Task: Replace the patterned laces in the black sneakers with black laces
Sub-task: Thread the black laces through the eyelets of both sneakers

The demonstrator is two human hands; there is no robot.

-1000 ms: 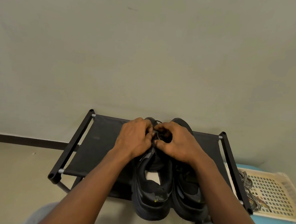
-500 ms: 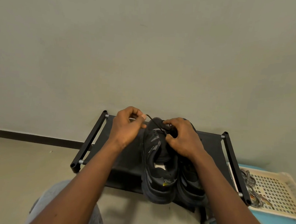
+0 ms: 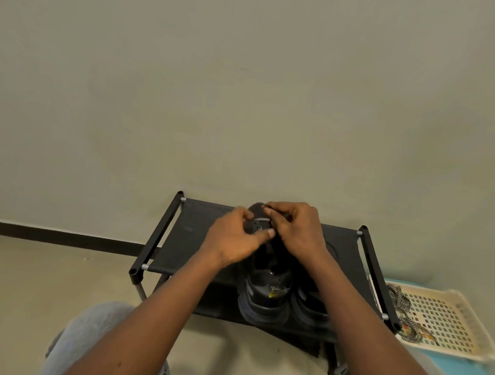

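Observation:
Two black sneakers stand side by side on a black rack (image 3: 193, 242), heels toward me. My left hand (image 3: 234, 238) grips the front of the left sneaker (image 3: 262, 298), thumb across its eyelet area. My right hand (image 3: 293, 227) sits over the toe end and pinches a thin black lace end between finger and thumb. The right sneaker (image 3: 308, 307) is mostly hidden under my right forearm. The black lace itself is barely visible. The patterned laces (image 3: 401, 307) lie coiled on the left side of a cream basket.
The rack stands against a plain wall, its fabric shelf bare to the left of the shoes. A cream perforated basket (image 3: 446, 321) lies on a blue surface to the right of the rack. My grey-clad knee (image 3: 95, 331) is at the bottom left.
My left hand came back from the left onto the left sneaker's front. My right hand stayed over the toe. The view shifted, so the rack sits farther right.

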